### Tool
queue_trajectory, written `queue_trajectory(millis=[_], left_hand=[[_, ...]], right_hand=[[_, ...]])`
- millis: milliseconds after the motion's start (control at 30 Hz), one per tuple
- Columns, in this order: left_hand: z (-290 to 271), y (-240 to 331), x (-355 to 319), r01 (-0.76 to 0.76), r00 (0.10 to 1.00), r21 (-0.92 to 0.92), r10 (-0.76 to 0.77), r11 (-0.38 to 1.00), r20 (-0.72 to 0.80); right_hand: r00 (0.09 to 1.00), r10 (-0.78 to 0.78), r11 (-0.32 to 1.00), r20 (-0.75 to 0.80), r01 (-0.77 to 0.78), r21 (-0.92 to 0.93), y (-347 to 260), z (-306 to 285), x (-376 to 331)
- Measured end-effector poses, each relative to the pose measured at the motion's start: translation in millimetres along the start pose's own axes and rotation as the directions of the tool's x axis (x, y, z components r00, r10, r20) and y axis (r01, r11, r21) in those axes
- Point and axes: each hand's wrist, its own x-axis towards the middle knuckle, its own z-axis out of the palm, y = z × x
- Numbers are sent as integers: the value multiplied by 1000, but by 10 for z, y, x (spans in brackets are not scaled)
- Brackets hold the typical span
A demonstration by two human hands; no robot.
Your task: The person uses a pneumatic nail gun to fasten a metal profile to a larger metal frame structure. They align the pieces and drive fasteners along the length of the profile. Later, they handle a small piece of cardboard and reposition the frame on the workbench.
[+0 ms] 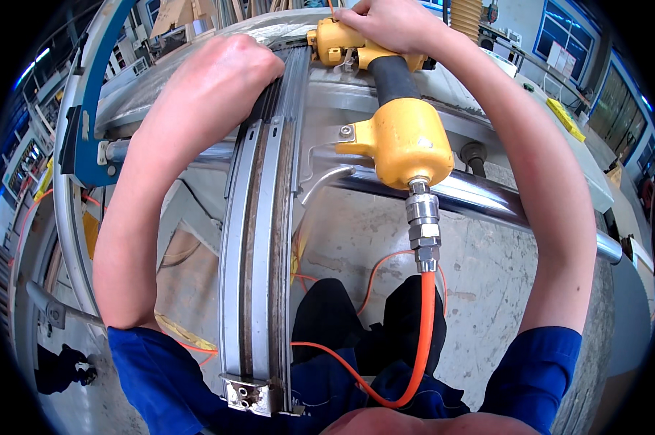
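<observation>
- Left hand [233,69]: fingers curled under, knuckles up, right at the far part of the metal rails [262,217]; what they pinch, I can't tell.
- Right hand [396,25]: lying over the far end of the yellow tool [414,138], most fingers hidden, so I can't tell their grip.
- The tool sits right of the rails, which run near to far.
- Orange hose [427,319] looping from its near end.
- Chrome bar [480,199] crossing beneath; blue frame [87,130] at left.

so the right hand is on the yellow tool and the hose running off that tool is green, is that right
Not quite: the hose is orange, not green, as the head view shows. The right hand is indeed on the yellow tool.
</observation>
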Motion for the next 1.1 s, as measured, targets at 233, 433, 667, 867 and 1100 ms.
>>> queue_trajectory(millis=[233, 433, 667, 867, 1100], left_hand=[[-35, 77, -28, 44, 994, -150, -59, 988, -97], [98, -42, -369, 230, 897, -353, -338, 907, -285], [79, 154, -273, 193, 768, -647, -524, 738, -369], [286, 67, -336, 151, 648, -612, -545, 777, -532], [438, -22, -490, 205, 512, -887, -818, 414, -263]], right_hand=[[998, 60, 998, -15, -60, 26, 70, 53, 33], [1000, 28, 997, 11, -27, -67, -97, 20, 17], [998, 53, 995, 18, -51, -88, -57, -95, -75], [997, 76, 992, -1, -76, -102, -199, -94, -89], [1000, 18, 998, 19, -17, -65, -196, 104, 26]])
